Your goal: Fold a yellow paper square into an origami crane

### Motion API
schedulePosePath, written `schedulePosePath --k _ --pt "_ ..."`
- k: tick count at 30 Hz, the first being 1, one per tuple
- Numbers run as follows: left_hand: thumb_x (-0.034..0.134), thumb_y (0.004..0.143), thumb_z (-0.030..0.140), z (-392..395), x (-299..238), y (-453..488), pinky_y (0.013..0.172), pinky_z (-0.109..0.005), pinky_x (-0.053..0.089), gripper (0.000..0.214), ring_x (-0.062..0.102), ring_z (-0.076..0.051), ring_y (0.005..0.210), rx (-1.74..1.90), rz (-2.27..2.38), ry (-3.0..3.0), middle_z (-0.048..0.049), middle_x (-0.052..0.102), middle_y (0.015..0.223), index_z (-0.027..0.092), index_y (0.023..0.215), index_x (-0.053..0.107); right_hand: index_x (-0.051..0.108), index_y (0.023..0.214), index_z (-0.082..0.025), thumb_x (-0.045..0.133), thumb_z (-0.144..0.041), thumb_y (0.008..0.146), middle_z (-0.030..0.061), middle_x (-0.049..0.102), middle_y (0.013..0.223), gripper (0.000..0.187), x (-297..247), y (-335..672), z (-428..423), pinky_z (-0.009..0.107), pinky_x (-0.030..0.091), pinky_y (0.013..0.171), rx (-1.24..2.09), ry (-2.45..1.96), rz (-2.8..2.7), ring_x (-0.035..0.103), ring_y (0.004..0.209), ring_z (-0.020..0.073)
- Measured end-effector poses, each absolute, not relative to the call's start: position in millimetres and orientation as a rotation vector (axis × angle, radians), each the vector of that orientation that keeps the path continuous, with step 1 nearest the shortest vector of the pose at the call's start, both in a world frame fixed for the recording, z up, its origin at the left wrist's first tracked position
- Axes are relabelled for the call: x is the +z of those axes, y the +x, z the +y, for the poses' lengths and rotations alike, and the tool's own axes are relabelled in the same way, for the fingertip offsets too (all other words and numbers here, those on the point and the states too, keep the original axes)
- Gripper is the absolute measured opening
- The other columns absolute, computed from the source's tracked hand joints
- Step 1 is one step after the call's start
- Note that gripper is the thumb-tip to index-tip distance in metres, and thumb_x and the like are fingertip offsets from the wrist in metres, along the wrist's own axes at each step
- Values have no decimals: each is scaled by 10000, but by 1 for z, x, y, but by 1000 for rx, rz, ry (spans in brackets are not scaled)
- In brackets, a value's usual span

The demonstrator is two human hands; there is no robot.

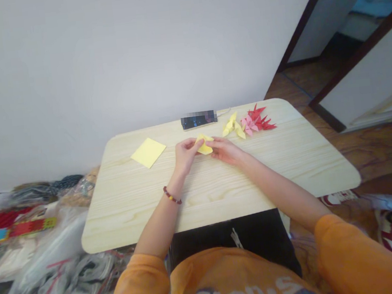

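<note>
Thumbs and fingertips of the left hand (185,155) and right hand (226,149) pinch a yellow folded paper (205,149) over the middle of the table (208,192), hiding some of the folds; a dark device (196,120) behind is pixelated past reading; the table stretches wide from the hands to its rounded near corners; the orange shirt (220,267), cut off below, reads "STUDIO" upside down

Tabletop (125,211), mid-frame: pale wood-grain look, smooth, slight sheen. Yellow sheet (148,152), left of ctr — matt paper, smooth. Folded yellow pc (205,145), frame ctr: matt paper too. Folded pink pc (249,125), right of ctr: ditto, matt paper. Wall (118,56), upper left: smooth, matt. Bags (48,249), lower left — clear plastic, crinkled, glossy. Floor (369,146), far right: wood-look, bit shiny. Shirt (239,274), bottom ctr: matt cloth.
</note>
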State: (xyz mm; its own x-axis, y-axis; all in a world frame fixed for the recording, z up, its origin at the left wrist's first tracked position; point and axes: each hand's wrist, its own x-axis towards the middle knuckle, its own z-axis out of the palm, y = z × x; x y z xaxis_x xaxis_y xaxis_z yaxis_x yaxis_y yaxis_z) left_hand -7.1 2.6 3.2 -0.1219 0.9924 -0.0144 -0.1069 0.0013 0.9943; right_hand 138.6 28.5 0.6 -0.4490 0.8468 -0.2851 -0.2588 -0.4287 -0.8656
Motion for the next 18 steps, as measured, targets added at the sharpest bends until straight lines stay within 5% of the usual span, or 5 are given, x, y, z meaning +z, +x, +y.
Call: schedulePosePath --k 18 --pt "747 585 519 2 3 -10 513 -256 527 400 607 -142 584 1306 1270 1102 -40 670 649 129 662 694 642 717 -146 823 -268 495 -19 615 632 312 -2 140 32 175 357 415 1932 -1015 -1070 502 510 57"
